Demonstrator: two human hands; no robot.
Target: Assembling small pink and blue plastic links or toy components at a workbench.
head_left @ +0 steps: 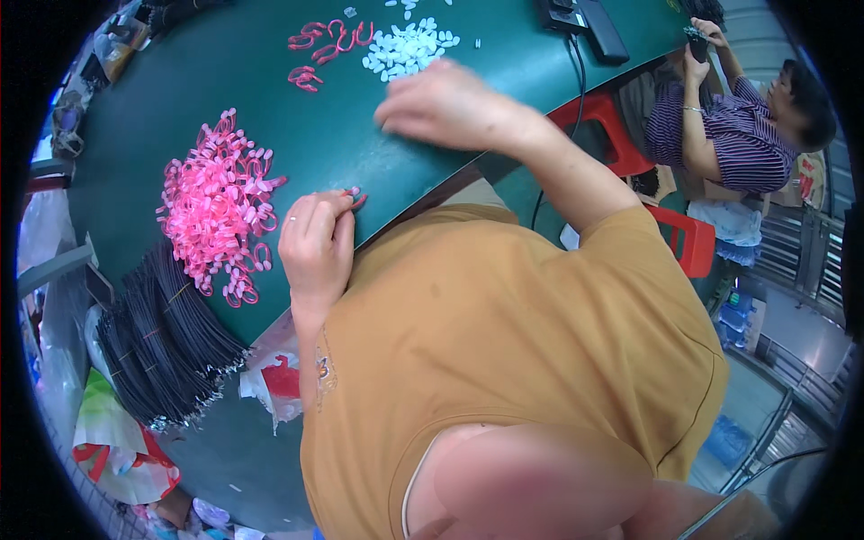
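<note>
My left hand is closed near the table's edge. Its thumb and fingers pinch a small red loop with a pale pink piece at its tip. My right hand hovers by a heap of small white pieces; motion smears its fingers, so whether they hold anything cannot be made out. Several loose red loops lie left of that heap. Beside my left hand spreads a large pile of pink loops with pale pink pieces on them.
Bundles of black cords with shiny ends lie at the green table's left corner. A black power strip with a cable sits at the far right. Red stools stand beyond the edge, where another person handles dark strands.
</note>
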